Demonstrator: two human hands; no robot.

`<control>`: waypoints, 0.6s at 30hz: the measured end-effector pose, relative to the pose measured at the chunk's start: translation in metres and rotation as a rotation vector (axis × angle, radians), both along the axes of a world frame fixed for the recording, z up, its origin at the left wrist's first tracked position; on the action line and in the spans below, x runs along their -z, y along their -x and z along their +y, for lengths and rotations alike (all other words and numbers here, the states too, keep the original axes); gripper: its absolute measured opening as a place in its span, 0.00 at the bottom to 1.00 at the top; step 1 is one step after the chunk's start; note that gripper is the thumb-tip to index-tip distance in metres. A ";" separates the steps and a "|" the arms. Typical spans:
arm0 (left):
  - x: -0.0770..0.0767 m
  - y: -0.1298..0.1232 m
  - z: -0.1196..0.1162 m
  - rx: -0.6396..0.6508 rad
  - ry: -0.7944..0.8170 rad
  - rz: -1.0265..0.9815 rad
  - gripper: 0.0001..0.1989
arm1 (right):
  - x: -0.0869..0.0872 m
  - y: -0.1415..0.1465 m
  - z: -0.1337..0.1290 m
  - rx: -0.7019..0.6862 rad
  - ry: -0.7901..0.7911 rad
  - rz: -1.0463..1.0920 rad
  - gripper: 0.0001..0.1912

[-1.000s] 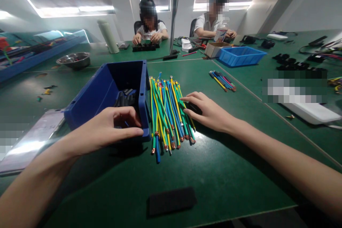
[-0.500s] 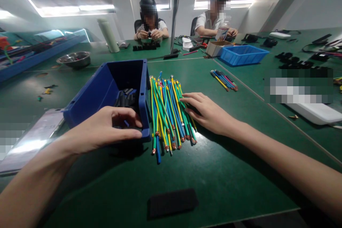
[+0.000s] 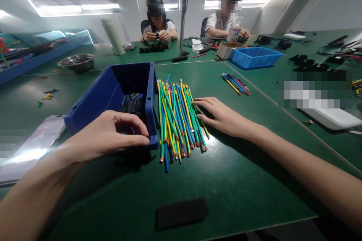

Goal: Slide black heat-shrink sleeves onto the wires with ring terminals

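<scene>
A dark blue bin [image 3: 93,90] stands left of centre with short black sleeves [image 3: 132,104] inside. My left hand [image 3: 113,131] is at the bin's near right corner, its thumb and index fingertip pinched together; whatever lies between them is too small to name. Right of the bin lies a pile of cut wires [image 3: 178,116], green, yellow and blue, with copper ends facing me. My right hand [image 3: 220,115] rests at the pile's right edge, fingers spread and touching the wires, palm down.
A black block [image 3: 182,214] lies near the front edge. Further back are a small wire bundle [image 3: 235,84], a light blue tray [image 3: 256,58], a metal bowl [image 3: 76,62] and a white power strip [image 3: 325,109]. Two people sit across the table.
My left thumb and index fingertip have come together at the bin's corner. My right hand has barely moved, its fingers slightly more apart. The view has shifted slightly.
</scene>
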State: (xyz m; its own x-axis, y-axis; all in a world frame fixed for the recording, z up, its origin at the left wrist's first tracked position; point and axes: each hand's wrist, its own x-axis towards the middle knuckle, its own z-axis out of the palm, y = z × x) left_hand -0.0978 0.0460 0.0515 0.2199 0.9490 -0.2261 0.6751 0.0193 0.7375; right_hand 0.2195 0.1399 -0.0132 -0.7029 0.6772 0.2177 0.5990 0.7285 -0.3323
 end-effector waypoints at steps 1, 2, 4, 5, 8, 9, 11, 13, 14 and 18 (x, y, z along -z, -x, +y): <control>0.000 0.000 0.000 -0.014 -0.011 -0.012 0.10 | 0.000 0.000 0.000 0.004 -0.003 -0.008 0.25; 0.000 0.000 -0.001 -0.029 -0.026 -0.028 0.09 | 0.000 0.000 0.000 0.010 -0.005 -0.019 0.26; 0.000 -0.002 -0.002 -0.054 -0.077 -0.057 0.08 | -0.001 0.000 -0.001 0.020 -0.006 -0.042 0.26; 0.000 -0.003 -0.004 -0.056 -0.117 -0.071 0.08 | -0.002 -0.001 -0.001 0.025 -0.004 -0.048 0.27; 0.000 -0.010 -0.007 0.010 -0.234 -0.129 0.05 | -0.004 -0.001 -0.003 0.043 0.002 -0.047 0.26; -0.001 -0.012 -0.009 0.042 -0.261 -0.150 0.04 | -0.005 -0.001 -0.004 0.050 0.004 -0.045 0.26; 0.000 -0.015 -0.010 0.089 -0.293 -0.185 0.03 | -0.006 0.001 -0.005 0.072 0.001 -0.044 0.24; 0.001 -0.015 -0.010 0.098 -0.313 -0.209 0.03 | -0.006 0.002 -0.006 0.098 -0.008 -0.048 0.22; 0.001 -0.015 -0.009 0.094 -0.318 -0.221 0.03 | -0.005 0.003 -0.006 0.111 -0.016 -0.052 0.22; 0.002 -0.012 -0.007 0.089 -0.280 -0.240 0.04 | -0.003 0.002 -0.004 0.180 -0.078 -0.093 0.23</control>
State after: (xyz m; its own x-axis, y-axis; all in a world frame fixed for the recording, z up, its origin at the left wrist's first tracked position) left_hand -0.0858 0.0391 0.0493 0.3195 0.9415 0.1071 0.4725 -0.2562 0.8433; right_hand 0.2177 0.1363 -0.0105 -0.5917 0.7773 0.2138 0.7472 0.6284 -0.2165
